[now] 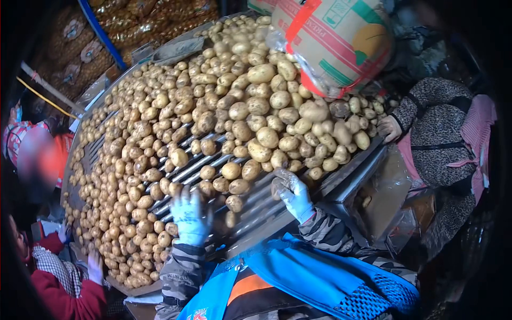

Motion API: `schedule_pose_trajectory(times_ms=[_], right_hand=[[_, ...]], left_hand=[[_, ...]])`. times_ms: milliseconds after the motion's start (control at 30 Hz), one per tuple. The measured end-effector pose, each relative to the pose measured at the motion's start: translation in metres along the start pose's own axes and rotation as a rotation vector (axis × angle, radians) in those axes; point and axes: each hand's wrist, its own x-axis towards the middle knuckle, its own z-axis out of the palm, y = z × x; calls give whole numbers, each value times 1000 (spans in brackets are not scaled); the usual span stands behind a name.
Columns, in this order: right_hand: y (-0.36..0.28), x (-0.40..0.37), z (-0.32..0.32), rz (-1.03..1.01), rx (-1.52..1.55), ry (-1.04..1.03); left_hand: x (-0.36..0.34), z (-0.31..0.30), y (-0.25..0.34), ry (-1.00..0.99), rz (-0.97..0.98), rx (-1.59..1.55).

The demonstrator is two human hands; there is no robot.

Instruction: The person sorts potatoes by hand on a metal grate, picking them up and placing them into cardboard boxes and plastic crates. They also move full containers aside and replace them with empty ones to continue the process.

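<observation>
My left hand, in a pale work glove, reaches up from the lower middle with its fingers stretched out against the near potatoes. It is open and its fingertips touch or nearly touch them. To the right, my right hand is over the metal bars, its glove dirty grey at the fingers. Its fingers are bent but apart from the thumb, and I see no potato in it. Several loose potatoes lie on the bars between my hands. A thick heap of potatoes covers the sorting table behind them.
A printed sack rests at the back right of the heap. A co-worker's hand touches the right edge, near a cardboard box. Another co-worker's gloved hand is at the lower left. Filled net sacks stand behind a blue bar.
</observation>
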Motion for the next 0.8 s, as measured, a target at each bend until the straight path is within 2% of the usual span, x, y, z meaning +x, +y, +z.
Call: schedule_pose_trajectory(times_ms=[100, 133, 167, 233, 267, 300, 367, 400, 433, 467, 500, 567, 633, 667, 700, 767, 800], right_hand=[[-2, 8, -1, -159, -67, 77], [-16, 3, 1, -57, -88, 56], [-14, 4, -4, -63, -86, 60], [-9, 7, -22, -4, 39, 239], [-37, 8, -15, -231, -290, 197], [-32, 11, -29, -317, -198, 274], [-35, 12, -58, -389, -264, 410], [-51, 12, -65, -474, -698, 534], [-67, 11, -71, -539, -1141, 647], [-71, 14, -81, -527, -1261, 716], [-73, 15, -89, -438, -1236, 774], [-43, 34, -133, -487, -747, 850], [-46, 50, -147, -508, -727, 858], [-53, 58, -148, -466, -836, 830], [-55, 61, -147, -408, -943, 802], [-50, 74, -155, -446, -835, 809], [-50, 76, -156, -365, -646, 747]], left_hand=[[17, 0, 38, -86, 227, -119], [22, 2, 47, -91, 272, -125], [22, 11, 49, -86, 320, -132], [28, 6, 58, -158, 380, -181], [32, 3, 64, -176, 423, -149], [33, 9, 69, -149, 479, -107], [34, 15, 89, -132, 607, -136], [34, 26, 96, -32, 761, 55], [32, 35, 103, -99, 834, -19], [34, 39, 112, -134, 878, -16], [38, 45, 120, -160, 920, -15], [46, 58, 133, -204, 948, -38], [62, 68, 147, -115, 1040, 18], [71, 67, 153, -108, 1068, 107], [76, 80, 156, -146, 1029, 15], [82, 90, 158, -146, 958, -46], [82, 97, 156, -138, 963, -50]])
